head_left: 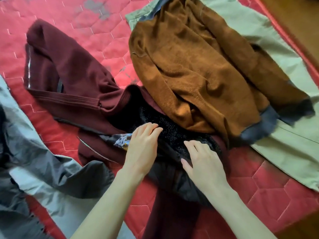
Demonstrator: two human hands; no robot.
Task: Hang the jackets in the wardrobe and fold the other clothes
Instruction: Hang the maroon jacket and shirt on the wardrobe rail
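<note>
Resting on the black garment (174, 135), left hand (143, 145) and right hand (203, 163), each grip released.

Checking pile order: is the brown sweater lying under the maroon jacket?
No, the brown sweater lies on top, its lower edge overlapping the black garment and the maroon jacket beside it.

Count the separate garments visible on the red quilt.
5: maroon zip jacket at left, brown sweater on beige garment at right, black garment under both hands, grey jacket at lower left. Others may be hidden.
</note>
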